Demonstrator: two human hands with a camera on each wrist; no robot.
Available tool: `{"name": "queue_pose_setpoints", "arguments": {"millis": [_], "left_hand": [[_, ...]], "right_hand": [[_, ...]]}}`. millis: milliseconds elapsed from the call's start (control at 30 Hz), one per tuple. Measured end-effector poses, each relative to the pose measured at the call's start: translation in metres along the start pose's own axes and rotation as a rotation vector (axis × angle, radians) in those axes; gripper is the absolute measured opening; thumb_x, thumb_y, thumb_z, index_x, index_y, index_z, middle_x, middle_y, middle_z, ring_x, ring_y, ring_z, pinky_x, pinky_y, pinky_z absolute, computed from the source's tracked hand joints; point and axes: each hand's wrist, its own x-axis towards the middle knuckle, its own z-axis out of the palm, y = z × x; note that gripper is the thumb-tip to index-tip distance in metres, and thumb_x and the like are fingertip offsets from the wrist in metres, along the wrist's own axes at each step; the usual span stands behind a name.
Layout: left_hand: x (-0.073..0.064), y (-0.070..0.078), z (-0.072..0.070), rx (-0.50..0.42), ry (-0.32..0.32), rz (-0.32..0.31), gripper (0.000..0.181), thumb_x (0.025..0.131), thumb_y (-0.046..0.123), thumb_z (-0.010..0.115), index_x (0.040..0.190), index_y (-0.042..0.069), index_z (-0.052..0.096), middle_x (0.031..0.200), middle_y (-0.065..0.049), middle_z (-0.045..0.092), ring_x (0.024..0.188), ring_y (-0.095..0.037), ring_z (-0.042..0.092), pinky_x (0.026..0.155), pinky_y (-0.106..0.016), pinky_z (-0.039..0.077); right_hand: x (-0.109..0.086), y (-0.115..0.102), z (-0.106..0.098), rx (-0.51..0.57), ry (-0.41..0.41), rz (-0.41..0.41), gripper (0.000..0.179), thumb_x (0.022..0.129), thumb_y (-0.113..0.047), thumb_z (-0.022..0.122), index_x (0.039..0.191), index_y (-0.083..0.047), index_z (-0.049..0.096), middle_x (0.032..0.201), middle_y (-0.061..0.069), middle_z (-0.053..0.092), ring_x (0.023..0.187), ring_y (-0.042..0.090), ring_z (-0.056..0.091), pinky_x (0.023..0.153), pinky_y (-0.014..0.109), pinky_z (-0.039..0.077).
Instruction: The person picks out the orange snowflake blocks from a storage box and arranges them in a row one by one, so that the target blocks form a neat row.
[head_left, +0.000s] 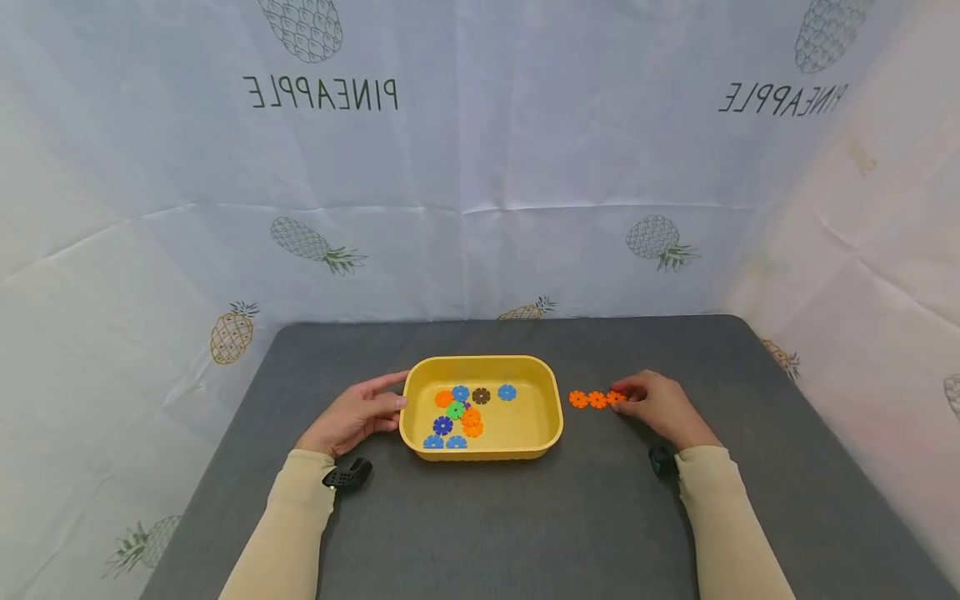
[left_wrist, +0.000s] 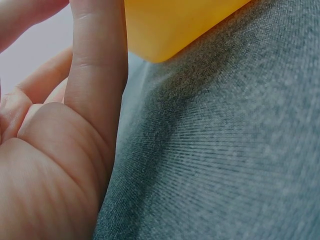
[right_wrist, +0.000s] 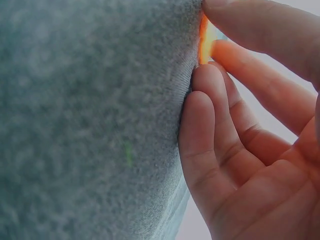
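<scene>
A yellow plastic tray (head_left: 525,454) holds several notched, flower-shaped discs. My left hand (head_left: 360,415) is at its left end, with the thumb and fingertips right at the rim and side wall. In the left wrist view, the fingers (left_wrist: 97,60) extend fairly straight beside a corner of the tray (left_wrist: 165,30). To the right of the tray, three orange discs (head_left: 597,400) lie in a row on the table. My right hand (head_left: 660,406) pinches the rightmost orange disc (head_left: 615,397). Its orange edge (right_wrist: 203,42) shows between thumb and fingers in the right wrist view.
Inside the tray are light blue discs (head_left: 507,392), a brown disc (head_left: 481,396), a green disc (head_left: 455,410), a dark blue disc (head_left: 442,426) and orange ones. The dark grey tabletop (head_left: 510,533) reaches back to a white pineapple-print cloth (head_left: 480,258).
</scene>
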Motion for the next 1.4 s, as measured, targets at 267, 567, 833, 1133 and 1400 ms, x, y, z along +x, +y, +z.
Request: {"name": "queue_pose_setpoints", "arguments": {"millis": [267,567,833,1133,1400], "left_hand": [[-0.005,-0.002,-0.004,-0.006,0.002,0.01,0.077,0.102,0.027,0.078,0.168,0.015,0.04,0.111,-0.006,0.076,0.085,-0.014,0.074,0.085,-0.025,0.065],[-0.005,-0.002,-0.005,0.005,0.005,0.021,0.074,0.102,0.026,0.078,0.167,0.017,0.043,0.112,-0.006,0.077,0.085,-0.014,0.073,0.085,-0.025,0.065],[-0.002,-0.003,-0.003,0.01,-0.006,0.029,0.071,0.103,0.025,0.077,0.166,0.017,0.045,0.111,-0.006,0.076,0.085,-0.015,0.073,0.084,-0.025,0.065],[-0.002,0.001,-0.001,0.01,-0.018,0.038,0.069,0.103,0.025,0.076,0.165,0.017,0.046,0.105,-0.006,0.076,0.082,-0.015,0.071,0.083,-0.025,0.065],[-0.002,0.002,-0.001,-0.015,-0.016,0.03,0.069,0.102,0.026,0.078,0.163,0.017,0.049,0.101,-0.007,0.074,0.081,-0.016,0.069,0.083,-0.025,0.066]], "right_hand": [[0.003,-0.007,-0.002,-0.002,-0.007,-0.011,0.04,0.097,-0.024,0.083,0.131,-0.006,0.077,0.12,0.014,0.07,0.092,0.021,0.064,0.078,0.037,0.057],[0.014,-0.052,-0.007,0.051,-0.011,-0.109,0.04,0.1,-0.024,0.079,0.137,-0.01,0.073,0.128,0.013,0.072,0.106,0.027,0.068,0.087,0.045,0.063],[0.042,-0.133,-0.017,0.035,-0.106,-0.281,0.033,0.102,-0.022,0.078,0.134,-0.016,0.074,0.128,0.009,0.074,0.111,0.023,0.069,0.098,0.047,0.062],[0.061,-0.188,0.014,-0.021,-0.291,-0.387,0.035,0.101,-0.016,0.078,0.135,-0.009,0.074,0.123,0.008,0.075,0.107,0.019,0.067,0.1,0.04,0.061],[0.064,-0.208,0.045,-0.121,-0.428,-0.446,0.028,0.101,-0.013,0.077,0.128,-0.008,0.077,0.111,0.002,0.077,0.095,0.013,0.066,0.093,0.034,0.061]]}}
